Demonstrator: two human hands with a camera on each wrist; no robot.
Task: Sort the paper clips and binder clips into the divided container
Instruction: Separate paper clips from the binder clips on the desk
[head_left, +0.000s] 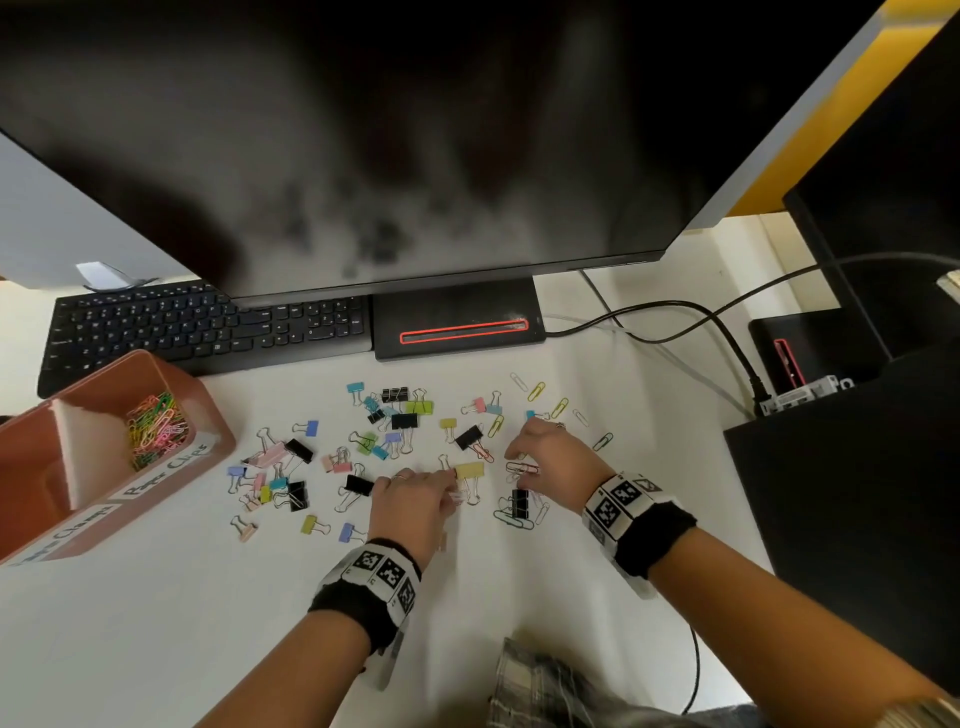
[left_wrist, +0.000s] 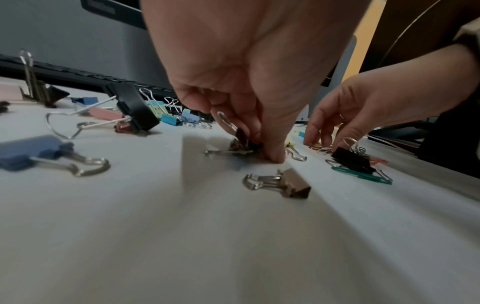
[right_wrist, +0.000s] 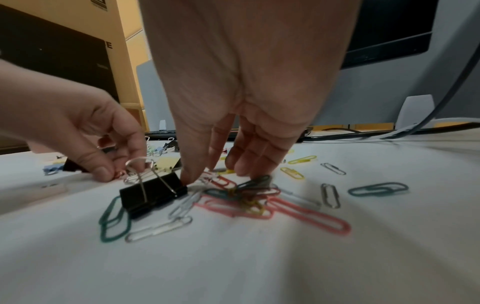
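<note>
Binder clips and paper clips lie scattered over the white desk (head_left: 156, 623). My left hand (head_left: 452, 496) pinches a small dark binder clip (left_wrist: 241, 144) against the desk, next to a yellow binder clip (head_left: 470, 470). My right hand (right_wrist: 215, 174) reaches down with fairly straight fingers, and its fingertips (right_wrist: 246, 170) touch a tangle of coloured paper clips (right_wrist: 241, 197). A black binder clip (right_wrist: 153, 195) sits just left of its thumb. The pink divided container (head_left: 208, 410) stands at the left, with paper clips (head_left: 156, 428) in its far compartment. Its near compartment looks bare.
A black keyboard (head_left: 197, 327) and the monitor base (head_left: 457, 322) lie behind the clips under a big monitor (head_left: 363, 156). Cables (head_left: 675, 317) run to a black unit (head_left: 857, 493) on the right. A tan binder clip (left_wrist: 293, 185) lies near my left wrist.
</note>
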